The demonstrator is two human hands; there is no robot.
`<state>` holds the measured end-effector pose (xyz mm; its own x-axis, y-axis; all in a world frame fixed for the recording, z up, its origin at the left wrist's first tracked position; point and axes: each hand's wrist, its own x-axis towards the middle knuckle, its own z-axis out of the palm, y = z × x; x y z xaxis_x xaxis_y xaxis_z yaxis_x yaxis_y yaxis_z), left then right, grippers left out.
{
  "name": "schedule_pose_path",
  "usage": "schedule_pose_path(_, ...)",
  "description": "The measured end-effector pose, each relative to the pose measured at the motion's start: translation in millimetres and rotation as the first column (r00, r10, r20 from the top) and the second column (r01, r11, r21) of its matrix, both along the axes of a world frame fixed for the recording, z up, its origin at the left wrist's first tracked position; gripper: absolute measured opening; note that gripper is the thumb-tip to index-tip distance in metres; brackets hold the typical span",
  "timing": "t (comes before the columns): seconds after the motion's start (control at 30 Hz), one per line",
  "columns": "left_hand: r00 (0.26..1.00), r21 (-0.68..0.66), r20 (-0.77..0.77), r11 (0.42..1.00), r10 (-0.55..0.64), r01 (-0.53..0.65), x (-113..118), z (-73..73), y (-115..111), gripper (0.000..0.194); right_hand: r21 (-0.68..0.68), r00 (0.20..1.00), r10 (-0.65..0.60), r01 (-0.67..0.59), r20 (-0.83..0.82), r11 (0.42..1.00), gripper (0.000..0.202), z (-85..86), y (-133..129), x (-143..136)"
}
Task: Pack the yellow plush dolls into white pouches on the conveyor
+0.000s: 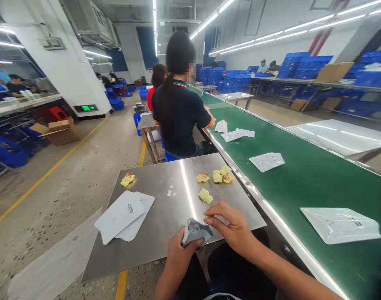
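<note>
My left hand [183,250] is closed around a small silver-grey foil pouch [197,231] near the front edge of the metal table. The pouch looks bent, its dark grey inner side facing up. Beside its upper right edge, my right hand [229,225] pinches thumb and fingers together; what lies between the fingertips is too small to make out. Just beyond that hand lies a plain yellow figure-shaped piece [205,196]. Farther back are a printed figure piece [202,178] and a small cluster of yellow pieces [217,176].
White printed sheets [121,214] overlap on the table's [159,233] left side, below another figure piece [127,179]. Several small white discs [169,193] lie mid-table. A green conveyor belt [290,187] on the right carries flat silvery pouches [340,225]. A co-worker [180,108] sits ahead.
</note>
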<state>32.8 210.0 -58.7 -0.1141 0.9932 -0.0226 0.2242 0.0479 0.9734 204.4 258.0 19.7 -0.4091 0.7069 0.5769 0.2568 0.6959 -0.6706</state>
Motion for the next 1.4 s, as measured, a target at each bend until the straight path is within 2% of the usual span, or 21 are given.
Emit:
schedule_pose_path(0.1, 0.999, 0.017, -0.044, 0.999, -0.028, 0.028, 14, 2.3, 4, 0.022, 0.071, 0.996, 0.015, -0.021, 0.084, 0.997, 0.008, 19.1, -6, 1)
schedule_pose_path(0.2, 0.999, 0.026, -0.034, 0.999, -0.041, 0.042, 21, 1.4, 7, 0.021, 0.114, 0.982, 0.064, -0.085, 0.177, 0.99, 0.014, 14.6, -3, 7)
schedule_pose_path(0.27, 0.999, 0.008, -0.031, 0.999, -0.045, 0.045, 22, 0.7, 8, 0.022, 0.079, 0.985, 0.015, -0.029, 0.17, 0.996, 0.018, 6.6, 12, 12)
schedule_pose_path(0.33, 0.999, -0.012, -0.02, 0.999, -0.049, 0.048, 21, 1.0, 7, 0.026, 0.044, 0.973, -0.126, 0.12, 0.193, 0.992, 0.023, -2.0, 36, 14)
schedule_pose_path(0.4, 0.999, -0.027, 0.012, 0.999, -0.047, 0.047, 20, 3.0, 6, 0.03, 0.066, 0.897, -0.301, 0.296, 0.323, 0.953, 0.027, -11.8, 61, 9)
schedule_pose_path(0.47, 0.998, -0.051, 0.052, 0.998, -0.036, 0.039, 19, 5.9, 6, 0.033, 0.129, 0.762, -0.402, 0.394, 0.507, 0.91, 0.038, -23.5, 80, 0)
schedule_pose_path(0.53, 0.997, -0.074, 0.082, 0.997, -0.011, 0.017, 17, 8.3, 6, 0.034, 0.164, 0.668, -0.398, 0.387, 0.629, 0.907, 0.049, -35.9, 88, -10)
schedule_pose_path(0.63, 0.993, -0.066, 0.113, 0.997, 0.046, -0.039, 16, 8.2, 9, 0.035, 0.147, 0.661, -0.339, 0.329, 0.669, 0.933, 0.036, -46.9, 87, -17)
schedule_pose_path(0.7, 0.992, -0.063, 0.123, 0.998, 0.034, -0.026, 18, 7.0, 13, 0.035, 0.076, 0.73, -0.296, 0.319, 0.616, 0.945, 0.028, -42.9, 81, -13)
schedule_pose_path(0.73, 0.992, -0.067, 0.129, 0.998, 0.011, -0.003, 20, 6.8, 15, 0.034, -0.021, 0.82, -0.241, 0.295, 0.519, 0.955, 0.027, -37.0, 77, -9)
schedule_pose_path(0.8, 0.987, -0.072, 0.151, 0.996, -0.05, 0.061, 27, 8.5, 19, 0.032, -0.25, 0.979, -0.099, 0.143, 0.178, 0.958, 0.029, -20.0, 65, 0)
schedule_pose_path(0.83, 0.983, -0.069, 0.17, 0.994, -0.072, 0.085, 30, 10.5, 21, 0.032, -0.33, 0.999, -0.037, 0.031, -0.011, 0.944, 0.031, -10.5, 57, 5)
schedule_pose_path(0.87, 0.977, -0.065, 0.191, 0.992, -0.09, 0.104, 34, 13.0, 23, 0.031, -0.375, 0.987, 0.015, -0.076, -0.161, 0.924, 0.033, -1.7, 49, 9)
schedule_pose_path(0.9, 0.971, -0.062, 0.213, 0.991, -0.105, 0.121, 38, 15.8, 24, 0.031, -0.395, 0.967, 0.059, -0.156, -0.247, 0.905, 0.035, 5.6, 41, 12)
schedule_pose_path(1.0, 0.959, -0.051, 0.261, 0.99, -0.114, 0.132, 48, 22.4, 25, 0.031, -0.449, 0.939, 0.15, -0.283, -0.309, 0.848, 0.034, 14.3, 17, 22)
schedule_pose_path(1.03, 0.955, -0.043, 0.271, 0.99, -0.119, 0.135, 51, 23.0, 25, 0.031, -0.463, 0.944, 0.158, -0.282, -0.288, 0.84, 0.033, 13.1, 11, 25)
schedule_pose_path(1.1, 0.945, -0.011, 0.287, 0.986, -0.156, 0.166, 54, 21.5, 23, 0.033, -0.464, 0.974, 0.134, -0.205, -0.181, 0.862, 0.029, 7.9, 2, 32)
schedule_pose_path(1.2, 0.912, 0.038, 0.298, 0.958, -0.281, 0.283, 56, 15.1, 21, 0.034, -0.312, 0.995, 0.074, -0.049, 0.067, 0.949, 0.025, 2.0, -8, 45)
schedule_pose_path(1.3, 0.9, 0.05, 0.266, 0.937, -0.346, 0.345, 63, 11.9, 19, 0.026, -0.049, 0.932, 0.011, 0.008, 0.363, 0.999, 0.027, 4.3, -19, 59)
schedule_pose_path(1.4, 0.914, 0.098, 0.154, 0.926, -0.376, 0.364, 77, 19.4, 19, 0.021, 0.066, 0.838, -0.049, 0.015, 0.543, 0.998, 0.015, 10.7, -30, 65)
